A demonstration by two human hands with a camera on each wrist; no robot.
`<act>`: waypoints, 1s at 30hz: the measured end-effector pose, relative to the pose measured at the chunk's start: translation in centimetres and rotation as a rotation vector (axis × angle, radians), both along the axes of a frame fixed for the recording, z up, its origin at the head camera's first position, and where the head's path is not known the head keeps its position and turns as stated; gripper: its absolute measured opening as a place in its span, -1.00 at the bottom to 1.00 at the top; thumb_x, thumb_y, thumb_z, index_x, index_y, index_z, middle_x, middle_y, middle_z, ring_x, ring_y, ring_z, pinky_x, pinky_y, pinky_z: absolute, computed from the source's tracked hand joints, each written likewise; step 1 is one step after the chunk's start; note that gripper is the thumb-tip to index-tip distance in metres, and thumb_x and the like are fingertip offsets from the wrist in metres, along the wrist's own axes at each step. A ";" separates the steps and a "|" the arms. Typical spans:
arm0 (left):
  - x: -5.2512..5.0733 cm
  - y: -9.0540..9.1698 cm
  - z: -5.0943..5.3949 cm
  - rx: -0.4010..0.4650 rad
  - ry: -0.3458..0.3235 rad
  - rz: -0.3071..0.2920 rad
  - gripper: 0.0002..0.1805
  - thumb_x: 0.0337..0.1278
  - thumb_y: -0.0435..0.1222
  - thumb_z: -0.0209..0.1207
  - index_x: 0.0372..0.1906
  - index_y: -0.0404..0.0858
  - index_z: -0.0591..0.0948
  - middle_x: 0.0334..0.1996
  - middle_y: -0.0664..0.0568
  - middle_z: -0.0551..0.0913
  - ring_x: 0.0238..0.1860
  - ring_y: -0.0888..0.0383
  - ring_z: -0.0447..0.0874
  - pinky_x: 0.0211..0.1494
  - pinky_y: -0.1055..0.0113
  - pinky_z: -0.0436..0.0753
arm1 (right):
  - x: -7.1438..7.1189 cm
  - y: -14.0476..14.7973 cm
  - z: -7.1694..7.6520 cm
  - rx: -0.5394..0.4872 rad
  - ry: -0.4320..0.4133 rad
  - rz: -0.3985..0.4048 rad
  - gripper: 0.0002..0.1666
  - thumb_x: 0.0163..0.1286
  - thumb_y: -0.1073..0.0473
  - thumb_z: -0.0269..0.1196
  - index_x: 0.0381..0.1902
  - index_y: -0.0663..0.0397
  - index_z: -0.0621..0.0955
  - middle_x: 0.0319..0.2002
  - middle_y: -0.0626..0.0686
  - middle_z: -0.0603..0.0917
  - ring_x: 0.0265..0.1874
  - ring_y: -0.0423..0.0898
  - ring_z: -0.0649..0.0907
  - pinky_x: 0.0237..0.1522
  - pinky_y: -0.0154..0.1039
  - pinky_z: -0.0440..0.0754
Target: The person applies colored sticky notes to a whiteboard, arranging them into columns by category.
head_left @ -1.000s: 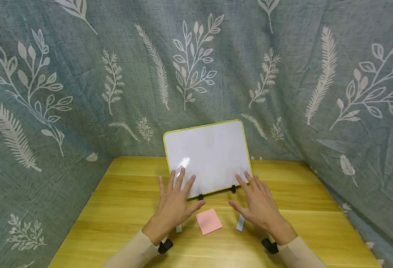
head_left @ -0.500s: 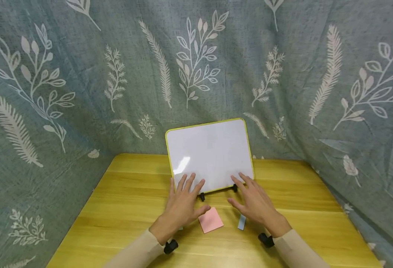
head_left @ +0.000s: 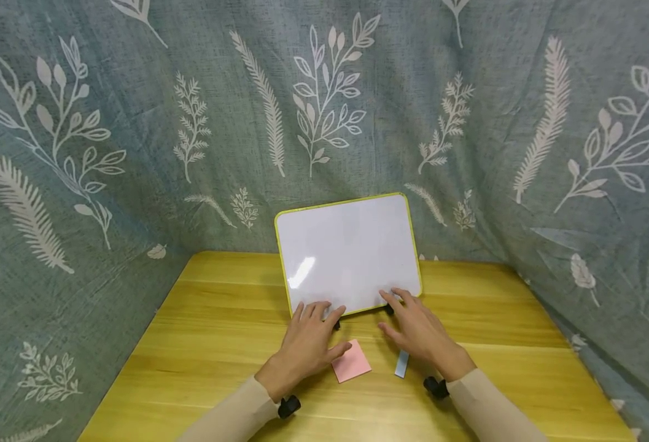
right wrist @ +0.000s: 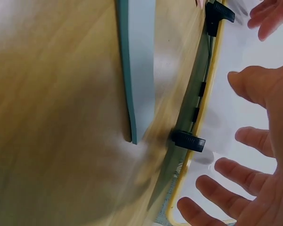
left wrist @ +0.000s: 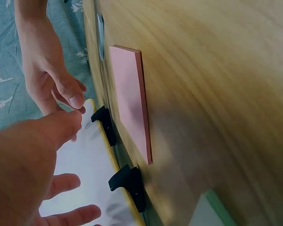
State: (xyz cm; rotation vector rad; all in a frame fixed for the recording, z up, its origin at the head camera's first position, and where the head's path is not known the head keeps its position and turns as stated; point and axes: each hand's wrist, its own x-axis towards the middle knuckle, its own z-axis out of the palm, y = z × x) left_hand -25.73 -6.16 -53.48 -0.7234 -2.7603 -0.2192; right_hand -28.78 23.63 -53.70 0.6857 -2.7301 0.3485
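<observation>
Two hands on my feed, one board, three small pads. Left hand (head_left: 306, 344): fingers spread and loosely bent, thumb out, grip free. Right hand (head_left: 422, 330): same, wide, fingers apart, nothing held. One whiteboard (head_left: 352, 255) with a yellow rim, tilted sideways, just ahead of both hands; fingertips overlap its lower part from where I watch, and I can't tell whether any touch. Two black supports (left wrist: 127, 186) at its lower edge, one by the left fingertips, one by the right; I get two smaller dark blocks (right wrist: 202, 88) between them in the right wrist view. One pink pad (head_left: 352, 363), flat between the hands, nearer the left; my head view puts the left thumb over its corner, but the left wrist view shows the thumb apart from it. One blue strip (head_left: 401, 364), flat just below the right thumb, near that wrist. One pale green pad (left wrist: 211, 214), partly in my left wrist view, below the left hand; that hand hides it from the head camera. Two beige sleeves (head_left: 492, 399), two black wrist devices (head_left: 289, 406), one per arm. One wooden table (head_left: 191, 331) under it all; leaf-print curtain (head_left: 219, 123) beyond the hands.
</observation>
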 end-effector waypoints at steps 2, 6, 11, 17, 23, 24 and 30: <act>-0.1 0.1 -0.1 0.004 0.011 -0.009 -0.16 0.55 0.31 0.40 0.72 0.03 0.57 0.45 -0.10 0.71 0.49 -0.14 0.70 0.67 -0.20 0.65 | -0.1 0.1 0.0 -0.013 -0.013 -0.002 -0.15 0.64 -0.02 0.55 0.72 0.10 0.55 0.52 0.36 0.62 0.34 0.36 0.76 0.11 0.29 0.87; -0.4 0.5 -0.2 0.027 0.003 -0.016 -0.21 0.55 0.25 0.44 0.66 -0.03 0.62 0.27 -0.06 0.75 0.25 -0.05 0.76 0.33 0.01 0.82 | -0.5 0.1 0.0 -0.036 -0.045 -0.011 -0.30 0.66 0.04 0.51 0.61 0.18 0.63 0.39 0.31 0.68 0.27 0.28 0.78 0.13 0.23 0.87; -0.8 0.8 -0.4 0.047 -0.038 -0.012 -0.35 0.59 0.14 0.46 0.53 -0.10 0.72 0.15 -0.04 0.76 0.08 -0.01 0.73 0.02 0.10 0.82 | -0.9 0.2 -0.3 -0.065 -0.077 -0.009 -0.45 0.68 0.13 0.48 0.46 0.31 0.70 0.27 0.30 0.70 0.18 0.22 0.80 0.17 0.18 0.86; -1.4 1.0 -0.6 0.097 -0.052 -0.008 -0.52 0.62 0.02 0.47 0.36 -0.20 0.82 0.06 -0.04 0.77 0.04 0.01 0.74 0.02 0.15 0.85 | -1.4 0.2 -0.6 -0.085 -0.071 -0.001 -0.50 0.65 0.20 0.50 0.39 0.39 0.73 0.21 0.29 0.73 0.10 0.16 0.82 0.12 0.10 0.86; -2.1 1.1 -0.6 0.175 -0.073 0.009 -0.69 0.58 -0.14 0.52 0.20 -0.21 0.90 -0.05 -0.02 0.77 -0.06 0.05 0.73 -0.03 0.22 0.84 | -1.6 -0.3 -0.3 -0.087 -0.082 -0.016 -0.57 0.65 0.25 0.49 0.32 0.42 0.77 0.14 0.27 0.75 0.03 0.12 0.83 0.09 0.06 0.87; -2.3 1.2 -0.7 0.190 -0.080 0.015 -0.72 0.56 -0.18 0.53 0.18 -0.20 0.91 -0.06 -0.01 0.77 -0.08 0.06 0.73 -0.05 0.23 0.83 | -1.6 -0.4 -0.1 -0.092 -0.086 -0.019 -0.58 0.64 0.26 0.49 0.31 0.42 0.78 0.12 0.26 0.76 0.01 0.12 0.83 0.08 0.06 0.88; -2.9 1.3 -0.7 0.255 -0.094 0.042 -0.83 0.49 -0.30 0.57 0.06 -0.17 0.97 -0.12 0.00 0.81 -0.09 0.06 0.79 -0.04 0.23 0.86 | -1.1 -1.1 0.4 -0.106 -0.104 -0.055 -0.62 0.63 0.29 0.49 0.27 0.42 0.80 0.07 0.23 0.75 -0.08 0.06 0.81 -0.02 0.00 0.87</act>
